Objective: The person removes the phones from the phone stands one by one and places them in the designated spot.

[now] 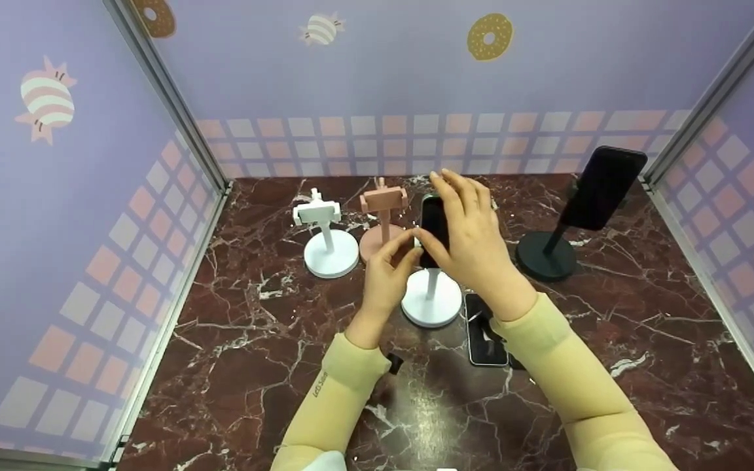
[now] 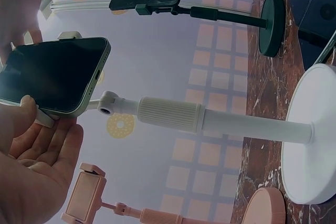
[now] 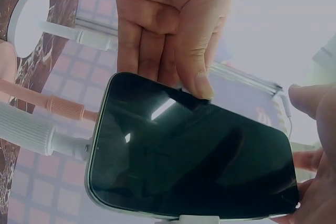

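Nearest me, two pale yellow sleeves (image 1: 593, 386) reach out over a dark red marble table (image 1: 239, 392). By the right forearm a silver-rimmed phone (image 1: 487, 337) lies flat, its long axis running away from the person; part of another dark item shows beside it, mostly hidden by the sleeve.

A little farther on stands a white stand (image 1: 430, 306), and up on its pole is the upright phone (image 1: 434, 229), seated at the clamp (image 2: 70, 35). Its dark screen faces back toward the person, and its long axis runs up and down, roughly in line with the pole, the end with the port toward the base. The left hand (image 1: 387, 278) pinches the clamp at the phone's left long edge, thumb in front and fingers behind. The right hand (image 1: 475, 232) is spread, fingers reaching to the phone's upper end, thumb held off the glass.

Farther back, a dark stand (image 1: 546, 255) on the right carries a black phone (image 1: 603, 188), long axis upright but leaning right at the top. A second white stand (image 1: 330, 254) is over on the left, with a pink stand (image 1: 383, 199) between it and the hands. Behind everything rises a lilac wall (image 1: 396, 72) with printed doughnuts and sweets.
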Motion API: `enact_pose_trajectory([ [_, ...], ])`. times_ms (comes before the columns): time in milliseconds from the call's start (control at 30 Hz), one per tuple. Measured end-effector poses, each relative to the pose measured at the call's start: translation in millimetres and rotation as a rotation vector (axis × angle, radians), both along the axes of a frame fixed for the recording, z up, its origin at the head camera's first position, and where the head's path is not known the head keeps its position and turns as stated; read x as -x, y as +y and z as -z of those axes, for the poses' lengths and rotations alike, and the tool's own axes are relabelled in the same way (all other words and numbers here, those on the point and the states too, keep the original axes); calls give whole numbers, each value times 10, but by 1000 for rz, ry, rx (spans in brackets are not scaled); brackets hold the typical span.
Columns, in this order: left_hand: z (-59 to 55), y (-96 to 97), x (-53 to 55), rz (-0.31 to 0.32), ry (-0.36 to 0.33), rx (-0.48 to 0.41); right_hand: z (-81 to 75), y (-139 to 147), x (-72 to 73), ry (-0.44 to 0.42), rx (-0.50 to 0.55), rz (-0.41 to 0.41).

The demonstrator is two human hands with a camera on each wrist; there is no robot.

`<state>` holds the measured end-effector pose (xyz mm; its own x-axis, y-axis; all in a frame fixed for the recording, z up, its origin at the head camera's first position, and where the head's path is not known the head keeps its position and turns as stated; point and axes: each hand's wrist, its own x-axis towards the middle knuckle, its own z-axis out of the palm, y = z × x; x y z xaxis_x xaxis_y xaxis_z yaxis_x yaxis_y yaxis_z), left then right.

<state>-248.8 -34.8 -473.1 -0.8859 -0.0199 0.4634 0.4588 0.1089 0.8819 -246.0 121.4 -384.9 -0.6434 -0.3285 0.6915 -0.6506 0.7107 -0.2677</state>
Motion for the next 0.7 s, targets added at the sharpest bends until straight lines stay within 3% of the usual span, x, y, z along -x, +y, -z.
enact_pose_trajectory([
  [433,-1,-15,-16,8,-15,17,51,-132,21,-16,-24,145],
  [700,5,-10,-2,28,-2,6,144,-213,104,103,-14,235],
])
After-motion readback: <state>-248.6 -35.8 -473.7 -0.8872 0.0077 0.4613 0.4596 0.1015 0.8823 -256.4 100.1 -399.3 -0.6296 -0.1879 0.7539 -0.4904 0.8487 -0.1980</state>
